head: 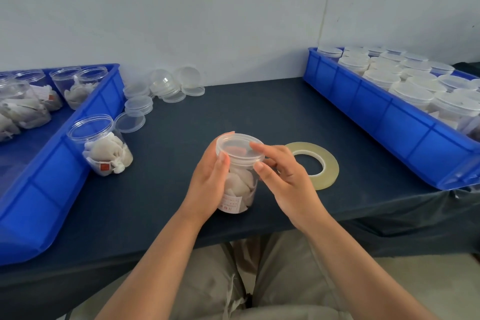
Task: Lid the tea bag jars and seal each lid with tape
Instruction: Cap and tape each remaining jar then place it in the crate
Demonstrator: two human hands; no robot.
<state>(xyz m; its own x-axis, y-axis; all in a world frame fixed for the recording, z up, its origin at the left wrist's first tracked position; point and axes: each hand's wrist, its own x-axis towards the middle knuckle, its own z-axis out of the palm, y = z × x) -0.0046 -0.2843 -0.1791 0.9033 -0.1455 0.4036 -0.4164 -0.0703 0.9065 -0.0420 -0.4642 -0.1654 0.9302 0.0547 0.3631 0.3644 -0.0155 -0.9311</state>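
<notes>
**Lid on the jar, both hands on it**

My left hand (207,179) is wrapped round the tea bag jar (240,189), fingers curled behind it, thumb up near the rim. The jar stands upright on the dark table (233,106), close to the near edge. The clear lid (240,147) sits on top, and my right hand (288,176) pinches its right edge, forefinger over the top, thumb under the rim. Just right of that hand the tape roll (318,182) lies flat. To my left, an open jar (101,148) of tea bags leans against the left blue bin (52,176), with loose lids (161,88) behind it. The right blue bin (389,117) holds lidded jars.
</notes>
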